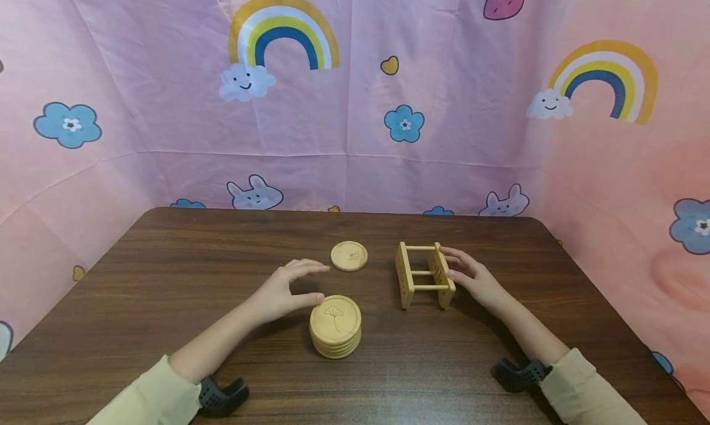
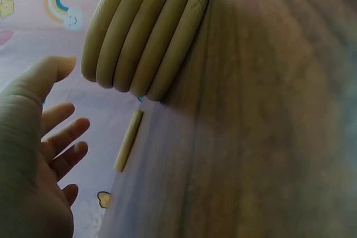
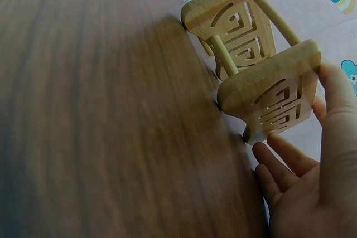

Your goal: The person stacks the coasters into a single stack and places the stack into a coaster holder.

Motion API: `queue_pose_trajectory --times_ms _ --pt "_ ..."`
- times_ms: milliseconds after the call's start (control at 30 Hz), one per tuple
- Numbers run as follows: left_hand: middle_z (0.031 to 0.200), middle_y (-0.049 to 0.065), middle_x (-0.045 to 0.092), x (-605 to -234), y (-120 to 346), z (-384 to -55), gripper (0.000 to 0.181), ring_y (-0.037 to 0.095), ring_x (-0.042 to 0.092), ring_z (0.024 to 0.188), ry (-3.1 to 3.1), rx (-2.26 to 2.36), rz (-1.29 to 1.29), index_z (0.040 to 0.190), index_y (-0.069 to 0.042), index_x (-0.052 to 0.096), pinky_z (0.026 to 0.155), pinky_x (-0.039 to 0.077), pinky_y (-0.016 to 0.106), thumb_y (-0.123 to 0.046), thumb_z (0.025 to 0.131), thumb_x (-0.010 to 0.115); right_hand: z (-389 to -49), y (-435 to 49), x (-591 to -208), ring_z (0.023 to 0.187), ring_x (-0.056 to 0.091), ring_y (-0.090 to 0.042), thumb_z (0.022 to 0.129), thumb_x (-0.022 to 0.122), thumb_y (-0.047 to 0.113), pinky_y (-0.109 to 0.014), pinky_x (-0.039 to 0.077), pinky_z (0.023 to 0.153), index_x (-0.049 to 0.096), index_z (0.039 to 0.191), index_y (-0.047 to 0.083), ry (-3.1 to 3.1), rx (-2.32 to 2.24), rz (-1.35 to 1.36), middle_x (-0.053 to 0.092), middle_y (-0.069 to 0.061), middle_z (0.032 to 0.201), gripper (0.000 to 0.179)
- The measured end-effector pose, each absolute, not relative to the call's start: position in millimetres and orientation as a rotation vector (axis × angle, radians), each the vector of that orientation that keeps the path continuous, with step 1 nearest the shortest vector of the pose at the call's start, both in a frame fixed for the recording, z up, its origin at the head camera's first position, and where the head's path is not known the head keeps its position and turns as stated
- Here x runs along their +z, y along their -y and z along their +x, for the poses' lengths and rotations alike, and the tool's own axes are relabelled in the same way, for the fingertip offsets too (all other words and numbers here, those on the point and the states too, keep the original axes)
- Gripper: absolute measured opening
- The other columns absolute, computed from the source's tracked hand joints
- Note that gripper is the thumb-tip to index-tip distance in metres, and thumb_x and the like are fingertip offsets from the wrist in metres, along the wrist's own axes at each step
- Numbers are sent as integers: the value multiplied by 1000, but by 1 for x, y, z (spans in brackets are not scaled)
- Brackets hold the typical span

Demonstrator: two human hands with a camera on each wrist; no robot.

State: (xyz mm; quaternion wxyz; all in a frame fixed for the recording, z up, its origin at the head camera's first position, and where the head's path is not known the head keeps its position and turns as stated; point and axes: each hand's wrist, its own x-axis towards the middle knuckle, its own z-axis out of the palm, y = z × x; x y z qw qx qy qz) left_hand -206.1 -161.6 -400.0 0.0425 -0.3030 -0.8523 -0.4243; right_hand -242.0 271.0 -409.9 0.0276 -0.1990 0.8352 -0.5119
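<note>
A stack of round wooden coasters (image 1: 335, 326), the top one engraved with a ginkgo leaf, sits at the middle of the table. Just left of it is my left hand (image 1: 283, 292), thumb and fingers spread, thumb tip right at the stack's edge and nothing held. In the left wrist view the stacked coasters (image 2: 142, 34) show their rounded edges. A wooden coaster rack (image 1: 424, 277) with two side panels and crossbars stands upright to the right. My right hand (image 1: 474, 280) rests loosely against its right panel. Fretwork cut-outs mark that panel (image 3: 279, 96) in the right wrist view.
One single coaster (image 1: 349, 256) lies flat behind the stack, beyond my left fingertips. The dark wooden table (image 1: 222, 240) ends at a pink patterned cloth (image 1: 355, 123) at the back and sides. Each wrist wears a black band (image 1: 222, 397).
</note>
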Motion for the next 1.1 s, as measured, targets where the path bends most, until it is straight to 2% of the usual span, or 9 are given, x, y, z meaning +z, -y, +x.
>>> queue_pose_trajectory --times_ms 100,200,300,533,833,1100 --pt "138 13 63 -401 162 -211 50 35 57 122 2607 -1292 -889 136 -3 65 104 35 71 -20 91 80 -242 -271 -410 140 43 -51 107 55 14 -65 36 110 39 156 1 -2575 -1583 -608 47 -32 150 53" --pt "138 13 62 -401 163 -217 50 36 57 122 2623 -1280 -845 137 -4 65 106 27 75 -21 91 80 -242 -271 -411 140 43 -51 107 55 15 -66 34 111 39 156 2 -2577 -1579 -595 47 -31 151 53" --pt "139 14 62 -401 162 -223 53 36 56 123 2632 -1266 -824 137 -4 64 107 24 76 -21 90 81 -242 -271 -411 140 42 -51 107 55 15 -67 33 111 39 156 2 -2579 -1574 -601 47 -32 150 53" --pt "138 13 63 -402 160 -239 57 35 55 124 2658 -1254 -774 139 -6 64 106 28 65 -21 88 83 -243 -270 -412 139 43 -51 107 55 14 -67 34 110 39 155 0 -2580 -1583 -616 48 -33 149 53" --pt "136 12 64 -405 151 -258 63 37 53 128 2700 -1170 -730 141 -7 63 104 30 64 -28 86 85 -243 -271 -411 139 43 -50 107 55 14 -67 33 110 39 155 1 -2577 -1579 -623 47 -32 150 53" --pt "145 13 59 -407 141 -269 70 38 46 133 2754 -1142 -719 146 -9 59 104 28 65 -33 85 85 -242 -271 -411 139 43 -51 107 54 13 -67 33 110 39 155 1 -2581 -1576 -624 47 -33 150 53"
